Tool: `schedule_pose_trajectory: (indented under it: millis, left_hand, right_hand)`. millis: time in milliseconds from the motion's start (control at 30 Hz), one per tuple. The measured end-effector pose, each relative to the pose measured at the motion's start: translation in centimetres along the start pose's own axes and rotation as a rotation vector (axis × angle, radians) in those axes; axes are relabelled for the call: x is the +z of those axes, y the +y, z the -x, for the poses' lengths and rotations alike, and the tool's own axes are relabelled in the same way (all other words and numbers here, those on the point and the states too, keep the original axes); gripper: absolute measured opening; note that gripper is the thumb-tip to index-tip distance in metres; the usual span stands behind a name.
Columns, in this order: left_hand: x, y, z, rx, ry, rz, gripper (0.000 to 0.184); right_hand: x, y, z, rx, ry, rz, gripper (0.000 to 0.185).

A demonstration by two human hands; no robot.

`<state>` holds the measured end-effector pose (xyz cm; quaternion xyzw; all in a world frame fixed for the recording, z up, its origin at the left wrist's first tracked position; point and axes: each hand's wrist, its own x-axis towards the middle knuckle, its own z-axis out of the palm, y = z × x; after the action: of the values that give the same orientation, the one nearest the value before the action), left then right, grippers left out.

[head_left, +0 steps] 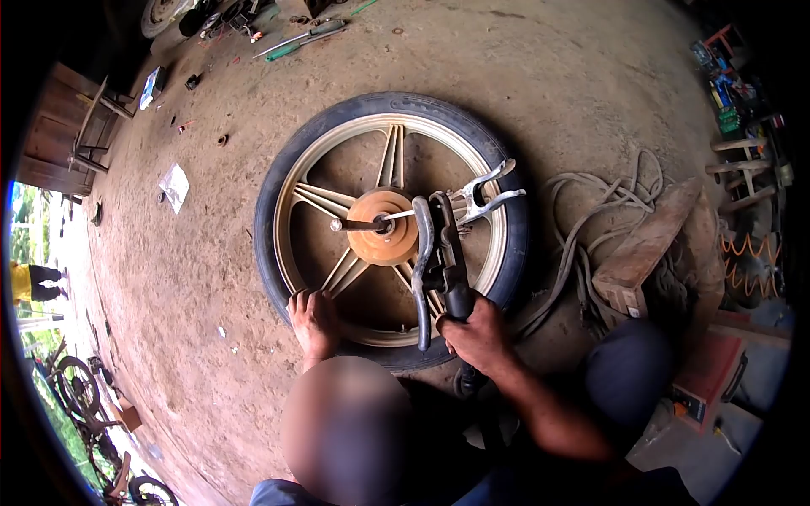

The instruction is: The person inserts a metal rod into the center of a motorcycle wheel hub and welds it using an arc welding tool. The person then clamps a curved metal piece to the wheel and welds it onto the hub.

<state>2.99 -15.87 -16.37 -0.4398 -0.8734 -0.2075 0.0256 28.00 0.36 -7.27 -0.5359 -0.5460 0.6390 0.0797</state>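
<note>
A spoked wheel with a black tyre (274, 152) lies flat on the floor in front of me, a rod standing out of its orange-brown hub (371, 202). My left hand (314, 325) has its fingers curled over the wheel's near-left rim. Over the near-right side, my right hand (479, 339) grips a black cylindrical tool (458, 297) with a curved grey bar (423, 295) alongside; its exact kind is unclear. A silver forked piece (481, 198) lies across the wheel's right side; whether it joins the tool is hard to see.
A looped hose or rope (582, 228) and a wooden block (650, 244) lie right of the wheel. Screwdrivers (299, 42) are on the floor at the back. A plastic bag (175, 187) lies left. A red box (709, 371) stands at lower right. A person (38, 282) is at far left.
</note>
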Motion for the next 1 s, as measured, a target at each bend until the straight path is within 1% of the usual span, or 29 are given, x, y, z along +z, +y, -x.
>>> schedule_pose_trajectory:
  millis: [267, 367, 467, 567, 633, 667, 733, 833, 867, 933, 1000]
  left_hand:
    - [0.1, 0.0, -0.1, 0.004, 0.019, -0.006, 0.011]
    - [0.0, 0.1, -0.1, 0.013, 0.019, -0.01, 0.01]
    - [0.0, 0.2, -0.1, 0.002, 0.029, 0.006, 0.01]
    - [0.2, -0.1, -0.1, 0.009, 0.029, -0.02, 0.01]
    - [0.1, 0.1, -0.1, 0.005, 0.027, -0.013, 0.01]
    - [0.1, 0.2, -0.2, 0.005, 0.026, -0.013, 0.01]
    - [-0.1, 0.3, -0.2, 0.003, 0.025, 0.0, 0.01]
    - [-0.3, 0.1, -0.3, 0.049, -0.028, -0.033, 0.01]
    - [-0.1, -0.1, -0.2, 0.049, -0.028, -0.033, 0.01]
    - [0.3, -0.3, -0.1, 0.019, 0.03, 0.008, 0.01]
    - [0.0, -0.2, -0.1, 0.035, 0.022, -0.007, 0.01]
  right_hand:
    - [0.0, 1.3, -0.6, -0.015, 0.014, 0.046, 0.021]
    - [-0.1, 0.5, -0.3, 0.004, -0.012, 0.044, 0.024]
    - [-0.1, 0.5, -0.3, -0.01, 0.008, 0.058, 0.024]
    - [-0.1, 0.5, -0.3, -0.068, 0.044, 0.098, 0.025]
    - [-0.5, -0.5, 0.0, -0.094, 0.013, 0.22, 0.027]
    - [-0.5, -0.9, 0.2, -0.094, 0.013, 0.221, 0.027]
    - [-0.2, -1.3, 0.4, -0.183, 0.09, 0.267, 0.029]
    - [0.2, -0.7, 0.3, -0.237, 0.117, 0.246, 0.03]
    - [0.1, -0.6, 0.3, -0.238, 0.117, 0.246, 0.03]
    - [-0.2, -0.7, 0.5, -0.145, 0.071, 0.29, 0.032]
    - [-0.2, -0.9, 0.4, -0.163, 0.076, 0.266, 0.033]
